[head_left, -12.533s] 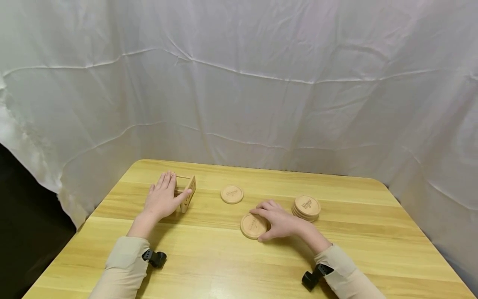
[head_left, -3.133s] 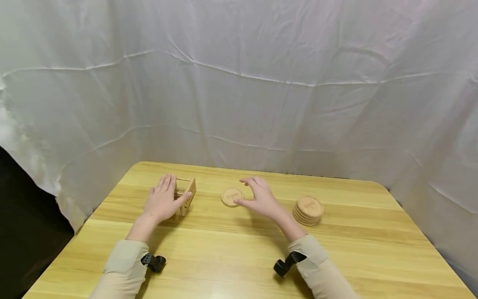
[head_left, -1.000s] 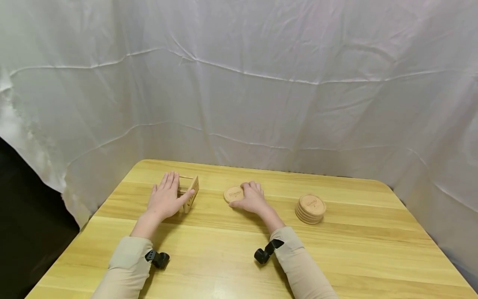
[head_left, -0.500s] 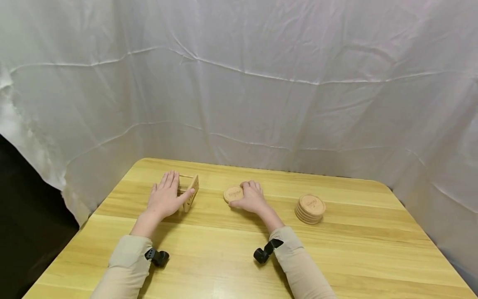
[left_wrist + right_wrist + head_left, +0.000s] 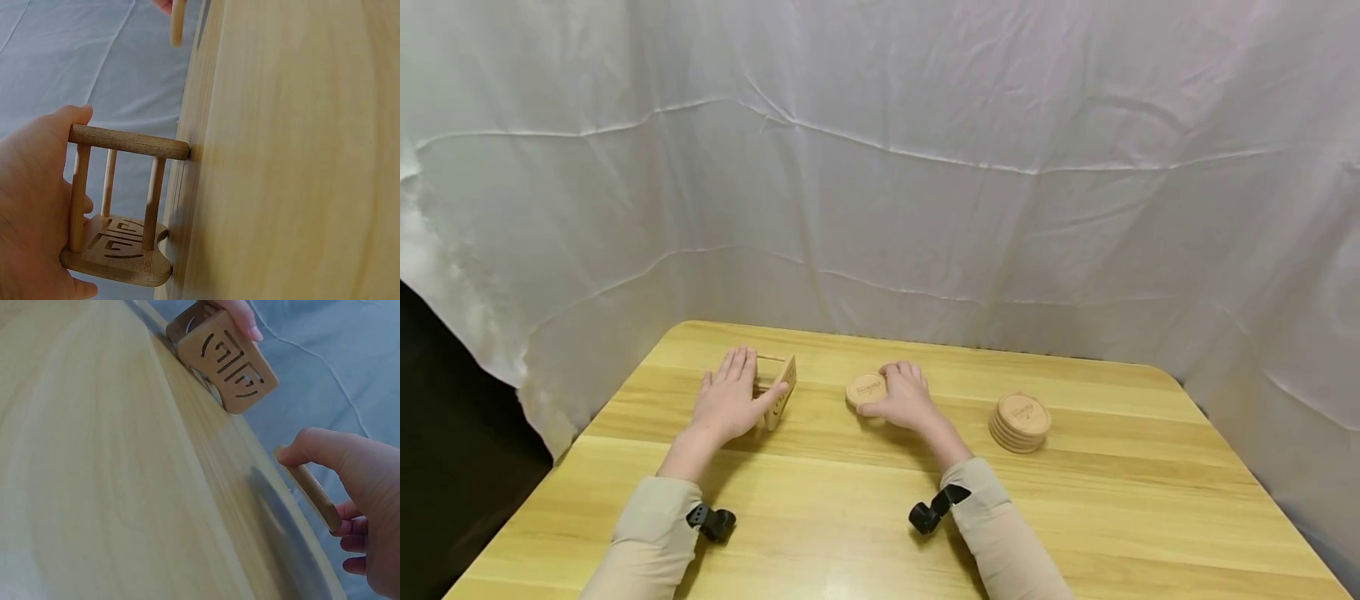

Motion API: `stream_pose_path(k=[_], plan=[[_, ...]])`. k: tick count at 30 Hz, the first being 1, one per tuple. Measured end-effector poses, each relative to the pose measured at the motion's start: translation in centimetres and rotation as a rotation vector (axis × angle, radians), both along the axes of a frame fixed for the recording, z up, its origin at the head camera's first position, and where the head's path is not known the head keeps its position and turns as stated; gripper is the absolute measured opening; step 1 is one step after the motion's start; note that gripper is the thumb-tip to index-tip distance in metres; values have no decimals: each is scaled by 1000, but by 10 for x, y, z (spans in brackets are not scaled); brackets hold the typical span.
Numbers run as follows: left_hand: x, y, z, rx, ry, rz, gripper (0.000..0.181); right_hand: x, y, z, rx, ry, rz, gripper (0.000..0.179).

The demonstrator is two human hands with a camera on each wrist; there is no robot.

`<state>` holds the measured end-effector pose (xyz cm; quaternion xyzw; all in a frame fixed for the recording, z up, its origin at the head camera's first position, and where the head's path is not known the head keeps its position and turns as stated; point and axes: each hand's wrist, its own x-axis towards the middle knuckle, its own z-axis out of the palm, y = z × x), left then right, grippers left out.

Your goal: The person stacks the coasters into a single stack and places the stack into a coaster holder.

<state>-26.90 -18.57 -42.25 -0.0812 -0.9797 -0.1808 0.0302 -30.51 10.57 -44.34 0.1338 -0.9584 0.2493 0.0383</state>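
Observation:
My left hand [image 5: 728, 398] grips a small wooden coaster holder [image 5: 119, 247], its thumb on one side panel and its fingers over the far side. The holder stands on the table, with cut-out patterns in its panels and thin rods between them, and no coaster shows in it. To its right, my right hand [image 5: 908, 398] pinches a round wooden coaster [image 5: 312, 494] by its edges between thumb and fingers. That coaster hangs a little above the table, nearly flat, its shadow below it in the right wrist view. Printed lettering marks its top in the head view.
A stack of several round coasters [image 5: 1019, 423] stands on the right of the wooden table [image 5: 850, 517]. Behind the table hangs a pale, creased curtain [image 5: 880, 208]. Each wrist wears a black camera on a strap.
Earlier, my right hand held another coaster nearer the front; the stack at right has grown since. The right hand then closed on the last loose coaster and has just raised it slightly. Left hand stays put.

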Motion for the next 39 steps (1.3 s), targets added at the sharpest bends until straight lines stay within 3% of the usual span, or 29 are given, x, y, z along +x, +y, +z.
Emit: stream_pose_path(k=[12, 25, 32, 39], plan=[[3, -4, -2, 8, -1, 0, 97, 11, 5, 8, 12, 21, 8, 80], [-1, -3, -1, -4, 8, 2, 97, 28, 19, 26, 54, 101, 38, 82], [5, -10, -2, -4, 4, 15, 96, 37, 23, 29, 59, 188, 96, 79], [11, -16, 1, 0, 4, 30, 95, 44, 31, 29, 78, 217, 126, 80]])
